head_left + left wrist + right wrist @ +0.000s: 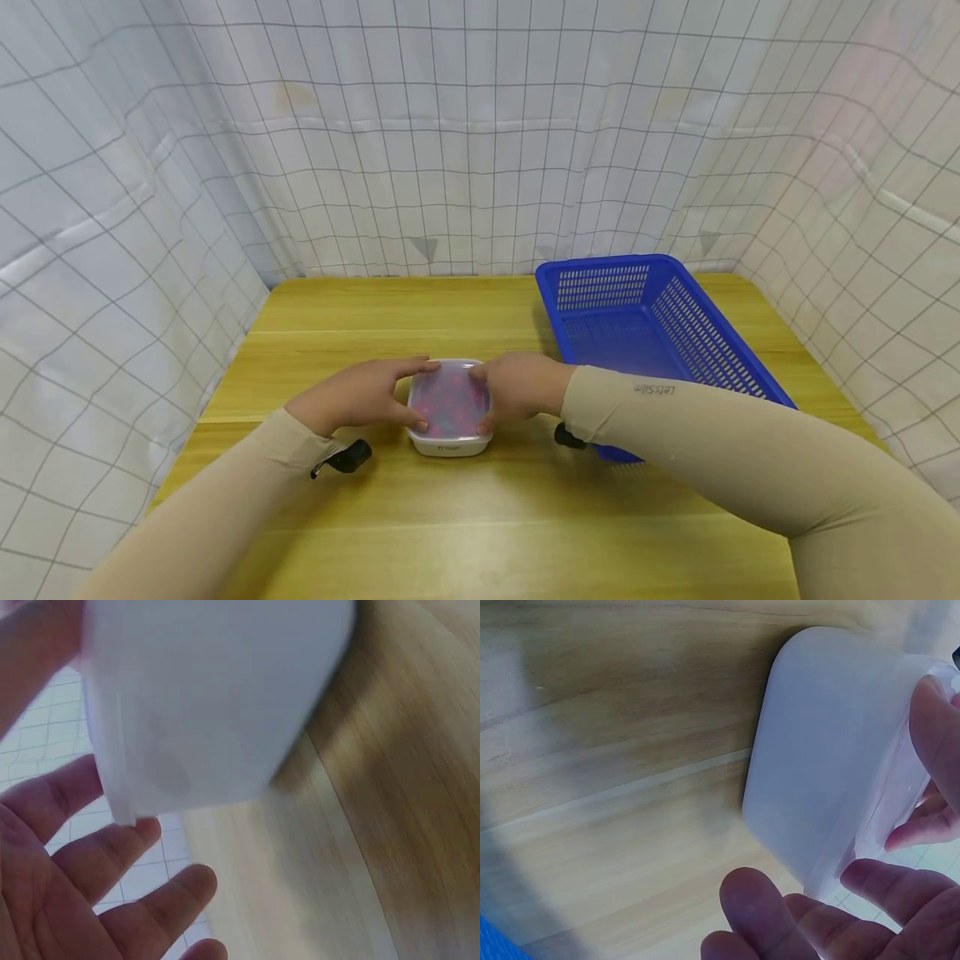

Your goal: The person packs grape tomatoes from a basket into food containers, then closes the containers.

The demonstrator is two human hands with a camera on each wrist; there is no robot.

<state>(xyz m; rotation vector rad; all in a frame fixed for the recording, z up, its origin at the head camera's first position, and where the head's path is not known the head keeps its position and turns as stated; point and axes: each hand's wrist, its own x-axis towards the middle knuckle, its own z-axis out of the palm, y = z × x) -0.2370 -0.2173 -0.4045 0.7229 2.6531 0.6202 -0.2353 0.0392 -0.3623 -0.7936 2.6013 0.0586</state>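
Observation:
A white rectangular food container [450,447] stands on the wooden table, covered by a see-through lid [452,400] with pink and grey showing through it. My left hand [367,393] holds its left side, thumb at the near corner and index finger at the far one. In the left wrist view the other fingers [161,907] spread loosely beside the container's white wall [217,705]. From the right, my right hand [522,386] grips the lid's edge, its thumb near the front corner. The right wrist view has that thumb [932,712] on the rim and fingertips along the lid's edge.
A blue slotted plastic basket [600,272] sits at the right of the table [360,308], partly behind my right forearm. White gridded curtains [480,150] hang round the back and both sides. A dark wrist device [351,457] hangs below my left wrist.

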